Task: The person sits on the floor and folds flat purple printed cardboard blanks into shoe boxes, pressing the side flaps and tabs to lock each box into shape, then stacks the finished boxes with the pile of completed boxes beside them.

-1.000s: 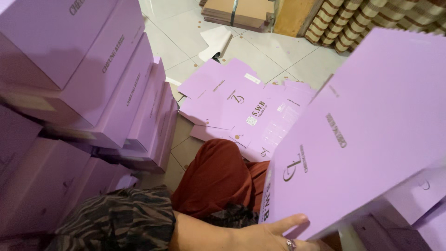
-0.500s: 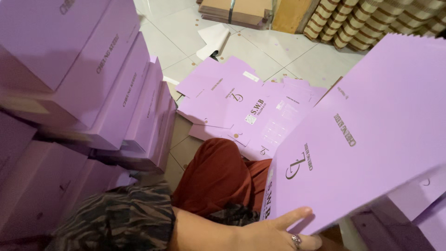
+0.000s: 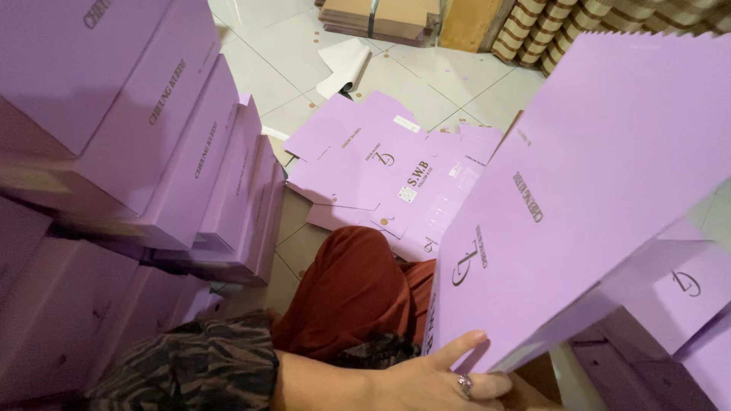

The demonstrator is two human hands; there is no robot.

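Stacked boxes [image 3: 145, 144]: lilac cardboard boxes piled at the far left, long sides facing the camera, upper ones leaning over the lower ones.
Sleeve [image 3: 190, 369]: dark patterned fabric at the lower left, covering the forearm that leads to the hand.
Red garment [image 3: 350, 293]: rust-coloured cloth over the person's knee, lower centre, just behind the hand.
Flat sheets [image 3: 381, 171]: unfolded lilac box blanks lying on the tiled floor [image 3: 449, 80], overlapping each other, beyond the knee.
White paper [image 3: 343, 65]: a curled sheet on the floor behind the flat sheets.
Brown cardboard [image 3: 381, 15]: a strapped bundle at the top centre, well apart from the hand.
Left hand [image 3: 426, 377]: bottom centre, a ring on one finger. Thumb stretched up against the printed face of the big sheet; the other fingers run along the lower edge, pinching the corner. Fingertips partly hidden.
Big sheet [image 3: 594, 183]: large lilac box blank held tilted, filling the right half of the view, lower left corner in the left hand.
Right hand: out of view.
Lower boxes [image 3: 670, 320]: more lilac boxes under the big sheet at the lower right.
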